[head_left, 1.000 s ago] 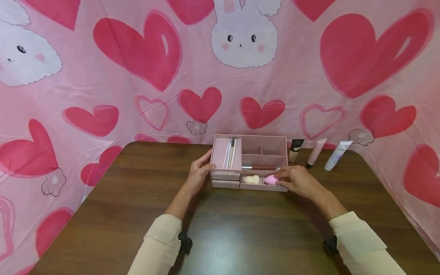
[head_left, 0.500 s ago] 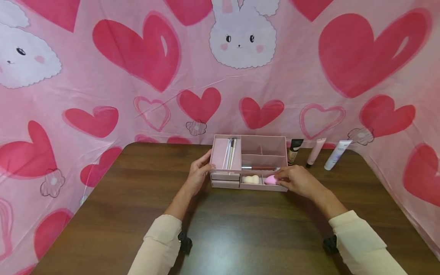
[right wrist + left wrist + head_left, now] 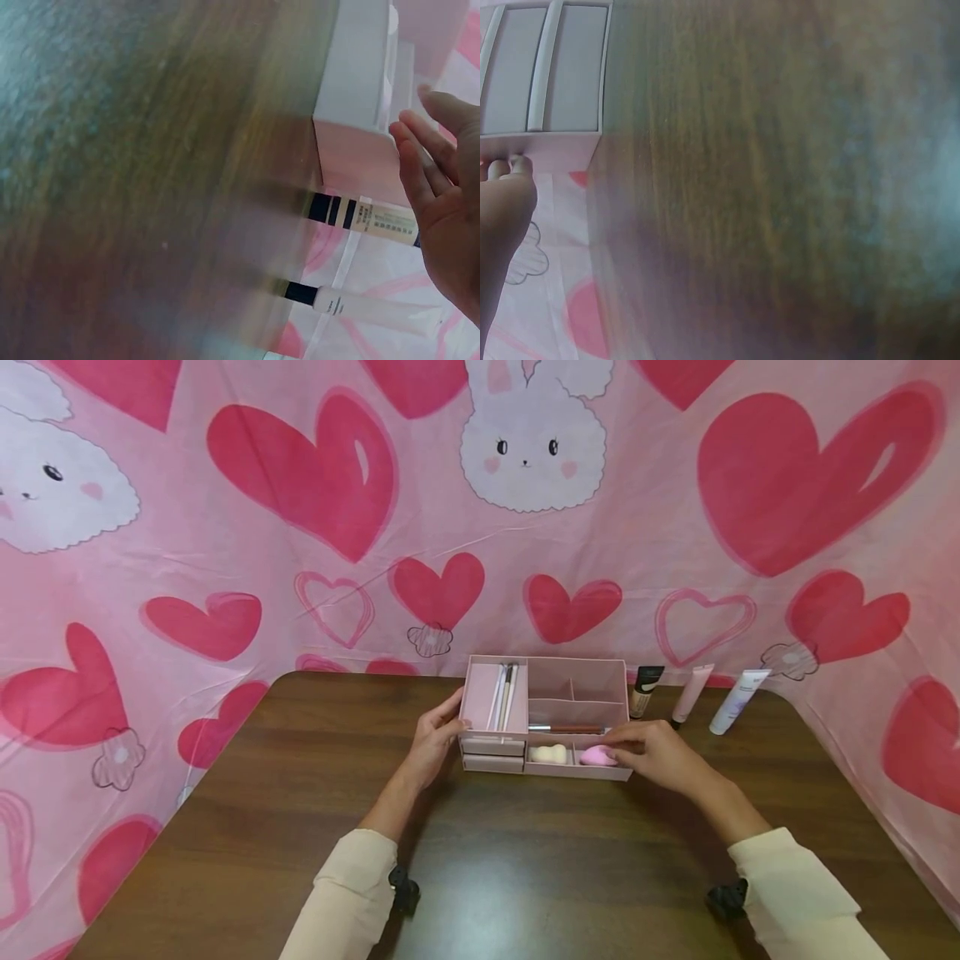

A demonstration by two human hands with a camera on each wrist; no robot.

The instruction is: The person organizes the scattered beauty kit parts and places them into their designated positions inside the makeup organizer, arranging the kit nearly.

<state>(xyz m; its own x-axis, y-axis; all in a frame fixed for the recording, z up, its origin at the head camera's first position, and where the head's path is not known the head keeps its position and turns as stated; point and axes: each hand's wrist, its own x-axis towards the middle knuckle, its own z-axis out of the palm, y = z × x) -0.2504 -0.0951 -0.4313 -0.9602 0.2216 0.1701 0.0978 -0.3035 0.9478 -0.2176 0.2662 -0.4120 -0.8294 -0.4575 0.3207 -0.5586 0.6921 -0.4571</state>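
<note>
A pink desk organizer [image 3: 576,680] stands on the table. My left hand [image 3: 433,739] rests against its left side, thumb at the top front edge; in the left wrist view the fingertips [image 3: 521,163] touch the side wall. My right hand [image 3: 660,756] is at the front right corner, beside a pink makeup sponge [image 3: 597,756] lying in the right front compartment. In the right wrist view its fingers extend loosely, with nothing seen between them. A cream makeup sponge [image 3: 549,754] lies in the neighbouring front compartment. Several slim brushes or sticks [image 3: 503,695] lie on the left top.
A brown-handled brush [image 3: 567,728] lies across the organizer's middle slot. To the right stand a black-capped beige tube [image 3: 642,697], a pink tube [image 3: 689,697] and a white tube [image 3: 737,702]. Pink heart-print cloth [image 3: 600,543] hangs behind the wooden table [image 3: 315,827].
My right hand has let go of the pink makeup sponge and drawn slightly right, so more of the sponge shows. The left hand keeps its place on the organizer.
</note>
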